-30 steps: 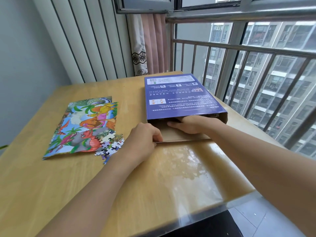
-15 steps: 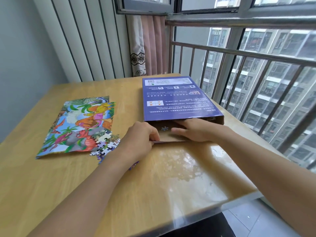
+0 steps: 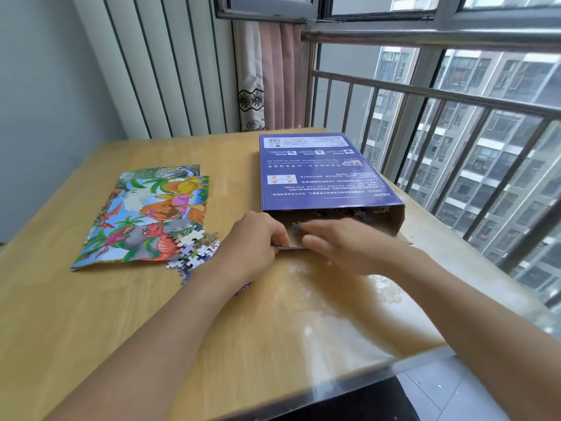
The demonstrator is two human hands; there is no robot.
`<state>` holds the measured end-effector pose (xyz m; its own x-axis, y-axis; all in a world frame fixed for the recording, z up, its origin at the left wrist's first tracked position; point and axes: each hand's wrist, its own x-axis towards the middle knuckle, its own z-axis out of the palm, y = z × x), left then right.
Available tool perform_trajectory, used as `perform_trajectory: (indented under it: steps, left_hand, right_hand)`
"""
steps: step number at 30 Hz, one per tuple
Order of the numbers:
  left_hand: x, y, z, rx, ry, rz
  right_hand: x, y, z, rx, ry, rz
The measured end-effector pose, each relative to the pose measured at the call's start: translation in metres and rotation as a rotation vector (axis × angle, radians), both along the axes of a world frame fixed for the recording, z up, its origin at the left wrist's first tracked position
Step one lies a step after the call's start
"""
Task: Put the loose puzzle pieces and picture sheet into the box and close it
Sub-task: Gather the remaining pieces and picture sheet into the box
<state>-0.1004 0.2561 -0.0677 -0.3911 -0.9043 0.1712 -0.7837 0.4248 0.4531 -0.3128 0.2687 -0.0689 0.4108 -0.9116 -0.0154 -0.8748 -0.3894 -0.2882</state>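
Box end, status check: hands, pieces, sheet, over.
Left hand pinches the open flap; right hand flat at the box mouth. Loose pieces and picture sheet not yet boxed. Nothing blocking.

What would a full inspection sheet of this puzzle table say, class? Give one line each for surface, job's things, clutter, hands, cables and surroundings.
Surface: wooden table, glossy and reflective near the front right edge.
Job's things: purple box lies flat, near end open, pieces visible inside; picture sheet lies flat to its left; loose puzzle pieces sit heaped at the sheet's near right corner.
Clutter: nothing seen.
Hands: left hand pinches the box's flap at the opening; right hand, blurred, fingers straight over the flap, one piece by its fingertips.
Cables: nothing seen.
Surroundings: curtain, balcony railing, apartment blocks beyond.
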Motion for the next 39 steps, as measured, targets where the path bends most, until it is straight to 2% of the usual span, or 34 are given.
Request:
perform_trajectory:
  steps: [2,5,11,18,24,28,30,32,35,39]
  left_hand:
    - [-0.001,0.000,0.001,-0.001,0.000,0.004]
    - [-0.001,0.000,0.002,-0.009,0.004,0.014]
    - [-0.001,0.001,0.003,0.003,-0.026,-0.014]
    - [0.002,-0.001,0.000,0.003,0.025,-0.021]
    - [0.000,-0.002,0.000,-0.016,0.012,-0.017]
    - [0.003,-0.005,-0.001,-0.089,0.117,-0.019]
    - [0.007,-0.009,0.006,-0.170,0.203,0.000]
    - [0.008,-0.015,0.021,-0.240,0.307,0.025]
    - [0.002,-0.027,0.076,-0.420,0.444,0.039]
    - [-0.001,-0.049,0.162,-0.720,0.514,0.008]
  right_hand:
    - [0.010,0.003,-0.004,0.088,-0.024,0.092]
    - [0.010,-0.019,-0.010,0.122,-0.023,0.019]
    - [-0.001,-0.046,-0.013,0.032,-0.052,-0.069]
    - [-0.017,0.025,-0.009,-0.080,0.226,-0.242]
    - [-0.041,0.000,-0.011,0.081,0.116,-0.372]
    - [-0.040,-0.002,0.013,0.145,-0.044,-0.255]
    - [-0.047,0.006,0.028,-0.011,0.092,-0.200]
    - [-0.055,0.007,0.040,-0.256,0.239,-0.208]
    - [-0.064,-0.008,0.089,-0.670,0.159,-0.312]
    - [-0.060,-0.022,0.182,-1.093,0.029,-0.286]
